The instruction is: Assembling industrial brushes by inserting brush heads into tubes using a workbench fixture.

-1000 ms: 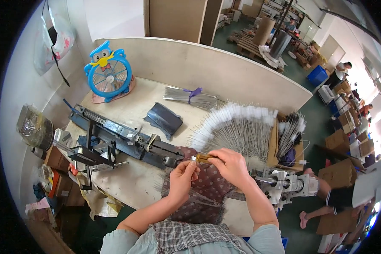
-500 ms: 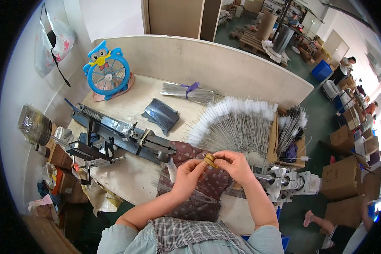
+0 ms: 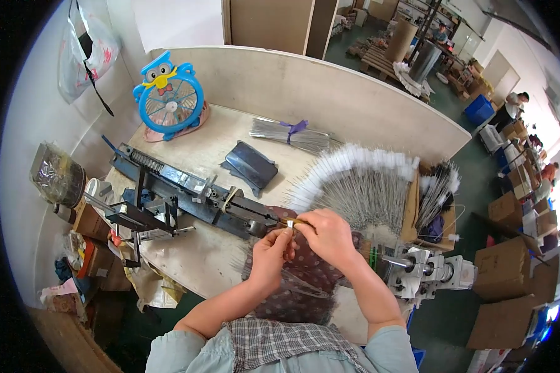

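Observation:
My left hand (image 3: 271,252) and my right hand (image 3: 327,236) meet over a dotted dark cloth (image 3: 305,283) on my lap at the table's near edge. Together they pinch a thin wire piece with a small brass-coloured end (image 3: 292,221), right beside the tip of a long black metal machine (image 3: 186,193). Just beyond my right hand lies a fan-shaped spread of thin wire brushes with white tufted tips (image 3: 361,180).
A blue owl-shaped fan (image 3: 167,96) stands at the table's back left. A tied bundle of wires (image 3: 290,133) and a dark curved cover (image 3: 250,166) lie mid-table. A grey motor unit (image 3: 426,273) sits at right. Cardboard boxes (image 3: 504,267) and other workers are farther right.
The view has shifted a little. Both hands stay together on the small piece and have moved slightly toward the machine's tip.

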A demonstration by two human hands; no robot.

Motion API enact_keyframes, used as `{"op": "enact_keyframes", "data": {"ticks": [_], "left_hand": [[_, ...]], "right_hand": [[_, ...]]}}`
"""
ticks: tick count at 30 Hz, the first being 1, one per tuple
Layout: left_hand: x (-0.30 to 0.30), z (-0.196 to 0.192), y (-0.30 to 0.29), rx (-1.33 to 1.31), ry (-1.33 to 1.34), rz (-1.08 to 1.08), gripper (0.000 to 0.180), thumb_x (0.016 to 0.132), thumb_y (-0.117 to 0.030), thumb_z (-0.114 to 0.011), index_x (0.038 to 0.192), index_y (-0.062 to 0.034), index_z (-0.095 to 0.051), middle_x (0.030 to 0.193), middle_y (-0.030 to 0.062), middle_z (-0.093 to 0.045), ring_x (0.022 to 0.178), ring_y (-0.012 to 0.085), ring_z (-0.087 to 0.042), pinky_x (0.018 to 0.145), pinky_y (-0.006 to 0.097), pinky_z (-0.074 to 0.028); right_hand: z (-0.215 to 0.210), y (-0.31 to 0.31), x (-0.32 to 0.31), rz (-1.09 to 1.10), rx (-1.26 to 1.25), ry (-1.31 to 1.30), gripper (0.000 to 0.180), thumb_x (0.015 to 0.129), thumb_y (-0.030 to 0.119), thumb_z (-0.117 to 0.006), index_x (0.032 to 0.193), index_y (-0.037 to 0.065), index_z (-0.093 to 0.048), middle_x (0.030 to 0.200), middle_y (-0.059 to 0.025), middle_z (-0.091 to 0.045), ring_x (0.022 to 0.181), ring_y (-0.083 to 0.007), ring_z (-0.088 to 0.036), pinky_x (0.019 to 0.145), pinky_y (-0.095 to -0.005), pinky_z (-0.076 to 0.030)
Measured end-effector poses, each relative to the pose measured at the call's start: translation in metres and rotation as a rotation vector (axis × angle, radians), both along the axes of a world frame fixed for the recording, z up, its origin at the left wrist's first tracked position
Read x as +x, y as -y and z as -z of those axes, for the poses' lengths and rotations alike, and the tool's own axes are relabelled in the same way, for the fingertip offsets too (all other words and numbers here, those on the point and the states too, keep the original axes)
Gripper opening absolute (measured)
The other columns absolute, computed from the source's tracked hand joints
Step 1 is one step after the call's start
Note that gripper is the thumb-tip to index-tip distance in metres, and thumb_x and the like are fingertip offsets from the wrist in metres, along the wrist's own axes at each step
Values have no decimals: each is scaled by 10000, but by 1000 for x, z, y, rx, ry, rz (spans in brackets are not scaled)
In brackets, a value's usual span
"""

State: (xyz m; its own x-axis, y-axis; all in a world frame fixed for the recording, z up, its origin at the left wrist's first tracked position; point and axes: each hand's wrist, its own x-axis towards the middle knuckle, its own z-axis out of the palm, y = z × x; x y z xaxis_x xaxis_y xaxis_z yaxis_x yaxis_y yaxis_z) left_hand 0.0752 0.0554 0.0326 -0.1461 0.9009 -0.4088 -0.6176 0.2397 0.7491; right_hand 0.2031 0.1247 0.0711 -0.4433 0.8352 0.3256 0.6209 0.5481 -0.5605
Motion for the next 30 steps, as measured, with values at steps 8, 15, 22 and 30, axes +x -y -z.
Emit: {"op": "enact_keyframes", "data": {"ticks": [8,15,22,30], "left_hand": [[-6,9,6,47,-107,66,259,936,-285,-517,898,-33,-567,749,46,-588,624,114,-531,571,243,-416],[0,-8,-5,4,120,78,503,974,-463,-303,1026,-23,-540,891,73,-625,847,162,-600,760,297,-457],[8,-1,-4,75,207,-127,408,958,-413,-390,1068,-52,-545,986,90,-623,936,190,-593,827,351,-451],[9,6,0,97,211,-100,145,916,-163,-507,909,-25,-552,848,36,-587,780,116,-577,772,297,-475]], "right_hand": [[-8,4,8,-14,-375,-104,199,810,233,-623,907,67,-676,759,-105,-633,683,-259,-587,624,-346,-453],[0,6,7,12,-230,-110,217,781,226,-667,905,48,-678,814,-94,-642,740,-239,-597,657,-329,-471],[9,22,-17,62,256,6,339,661,232,-746,941,61,-659,909,-46,-632,866,-240,-575,734,-355,-467],[7,26,-5,99,341,68,339,646,178,-737,976,126,-678,924,5,-621,916,-201,-557,750,-344,-438]]}}
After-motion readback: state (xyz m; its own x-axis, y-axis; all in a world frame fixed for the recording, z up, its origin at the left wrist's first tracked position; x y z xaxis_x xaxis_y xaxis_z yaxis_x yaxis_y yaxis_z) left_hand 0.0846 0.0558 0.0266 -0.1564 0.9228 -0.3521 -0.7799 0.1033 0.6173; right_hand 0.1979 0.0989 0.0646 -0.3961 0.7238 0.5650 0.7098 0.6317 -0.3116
